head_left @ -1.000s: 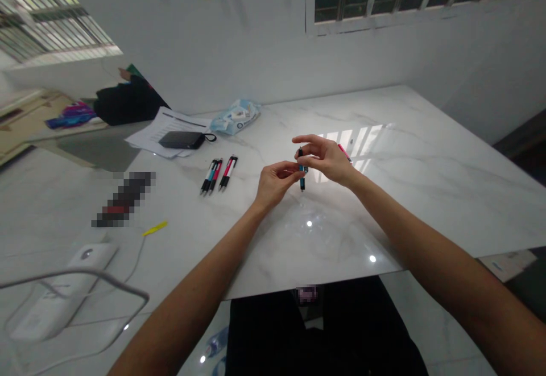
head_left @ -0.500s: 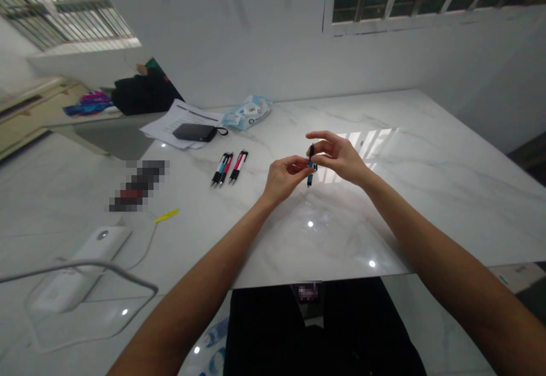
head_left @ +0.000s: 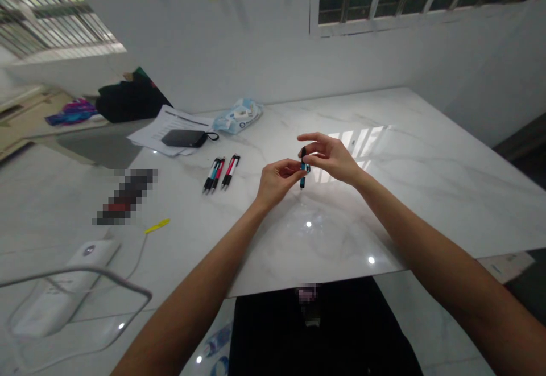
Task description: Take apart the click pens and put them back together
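A blue and black pen is held upright above the white marbled table, between my two hands. My left hand pinches its blue barrel between thumb and fingers. At the pen's black upper end, the thumb and fingers of my right hand are closed, with the index finger stretched out above. My fingers cover part of the pen. To the left, three more pens lie on the table: a blue and white pen, a red pen beside it, and a red and white pen slightly apart.
Behind the pens are a black pouch on printed papers and a pale blue wipes packet. A white power strip with a grey cable and a yellow tag is at the left. The table's front edge faces my lap.
The view has turned a little to the right, so most things sit further left in the picture. Both hands keep their hold on the pen, with hardly any change in grip.
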`<state>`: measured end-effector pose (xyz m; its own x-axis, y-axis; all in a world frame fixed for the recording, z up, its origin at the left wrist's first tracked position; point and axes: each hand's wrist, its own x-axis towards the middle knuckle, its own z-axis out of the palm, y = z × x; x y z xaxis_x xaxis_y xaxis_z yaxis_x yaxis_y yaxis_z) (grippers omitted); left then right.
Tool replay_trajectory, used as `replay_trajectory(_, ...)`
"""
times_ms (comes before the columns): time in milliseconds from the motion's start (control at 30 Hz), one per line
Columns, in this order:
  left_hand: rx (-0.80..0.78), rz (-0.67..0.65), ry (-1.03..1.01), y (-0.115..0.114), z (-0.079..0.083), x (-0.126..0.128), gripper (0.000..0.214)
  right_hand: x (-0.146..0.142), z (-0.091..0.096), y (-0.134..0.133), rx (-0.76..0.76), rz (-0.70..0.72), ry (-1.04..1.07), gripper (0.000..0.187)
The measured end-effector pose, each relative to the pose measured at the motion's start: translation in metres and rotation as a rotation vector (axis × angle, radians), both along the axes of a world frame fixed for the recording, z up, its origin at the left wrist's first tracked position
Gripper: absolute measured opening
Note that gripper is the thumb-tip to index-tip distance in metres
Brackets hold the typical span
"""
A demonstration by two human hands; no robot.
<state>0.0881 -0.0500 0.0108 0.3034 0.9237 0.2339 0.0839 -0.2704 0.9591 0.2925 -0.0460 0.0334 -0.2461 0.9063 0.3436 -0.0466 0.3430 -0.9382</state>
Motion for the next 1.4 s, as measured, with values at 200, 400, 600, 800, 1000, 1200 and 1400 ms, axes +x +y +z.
replay_trajectory(200,-0.013,-0.012,-0.019,0.001,-0.001,0.001,0.04,0.001,0.0,-0.001,0.004,-0.049,-0.005,0.052)
replay_trajectory(400,-0.072,-0.043,-0.084,0.001,0.0,0.002,0.041,0.005,0.016,-0.002,-0.044,-0.052,0.021,0.059)
replay_trajectory(600,-0.103,-0.084,-0.122,0.008,-0.001,-0.002,0.046,0.004,0.04,-0.001,-0.039,0.011,-0.03,0.059)
replay_trajectory(800,-0.103,-0.11,-0.078,0.01,-0.008,-0.002,0.042,0.01,0.077,0.015,0.083,-0.046,-0.037,0.06)
replay_trajectory(1000,-0.092,-0.088,-0.038,0.012,-0.004,-0.005,0.033,0.067,0.074,0.047,0.176,-0.44,-0.028,0.039)
replay_trajectory(1200,-0.069,-0.055,0.009,0.015,0.002,-0.009,0.031,0.136,-0.012,0.044,-0.06,-0.897,-0.49,0.025)
replay_trajectory(1400,-0.063,-0.008,0.062,0.015,0.005,-0.012,0.027,0.135,-0.057,0.044,-0.139,-0.858,-0.67,0.03)
